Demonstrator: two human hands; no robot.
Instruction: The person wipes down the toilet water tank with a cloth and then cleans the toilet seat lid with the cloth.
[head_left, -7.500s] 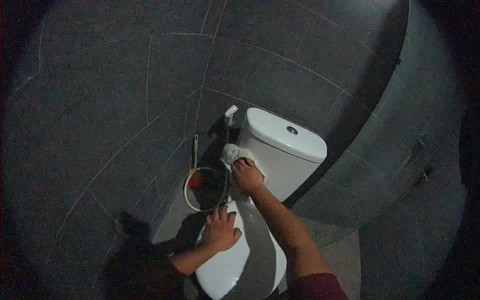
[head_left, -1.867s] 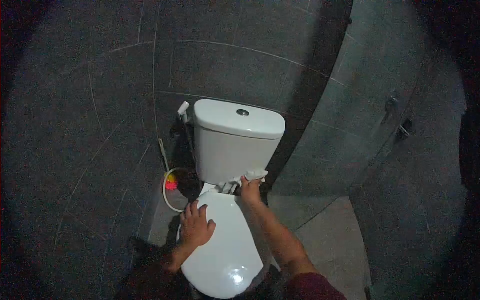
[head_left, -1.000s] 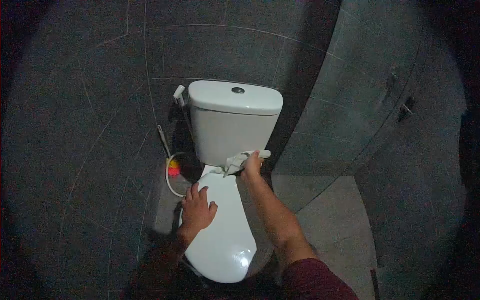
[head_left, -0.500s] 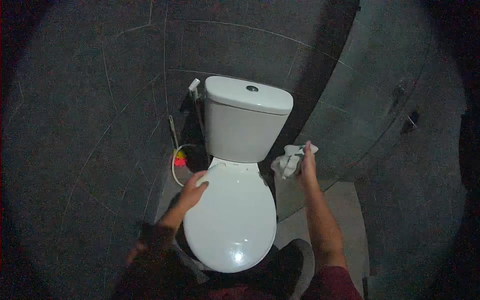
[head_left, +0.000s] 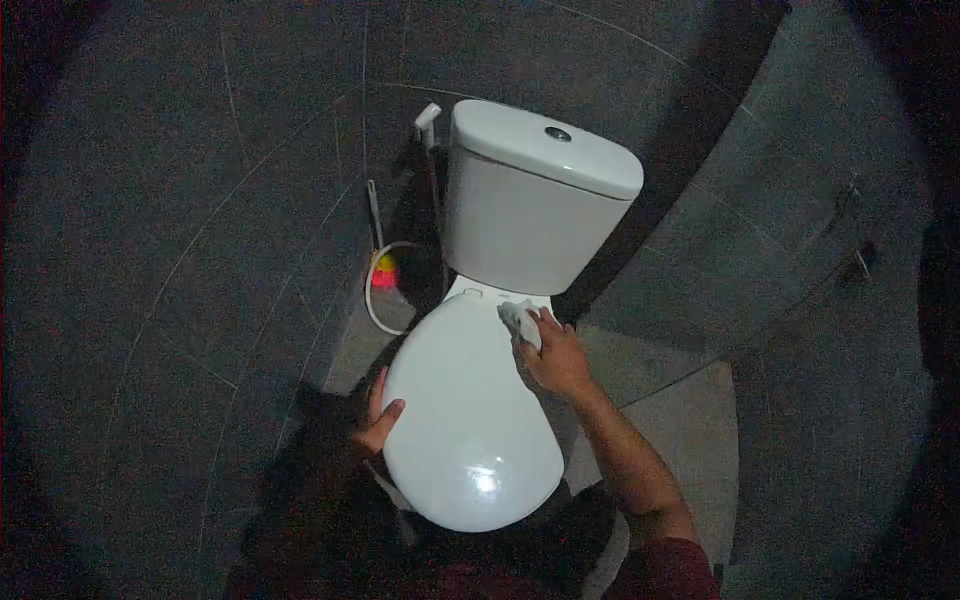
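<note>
Gripping a crumpled white cloth (head_left: 520, 325) in the right hand (head_left: 556, 355), with fingers bent over it, at the right rear edge of a glossy white, rounded toilet lid (head_left: 465, 410), near the hinges. Touching the lid's left edge with the left hand (head_left: 380, 418), open, with thumb parted from fingers. Behind the lid, a white ceramic cistern (head_left: 535, 225) with a round chrome button (head_left: 558, 134). Left of that, a looped white hose (head_left: 368, 293) near a pale long-handled brush (head_left: 374, 210) with yellow and pink bristles (head_left: 384, 272).
</note>
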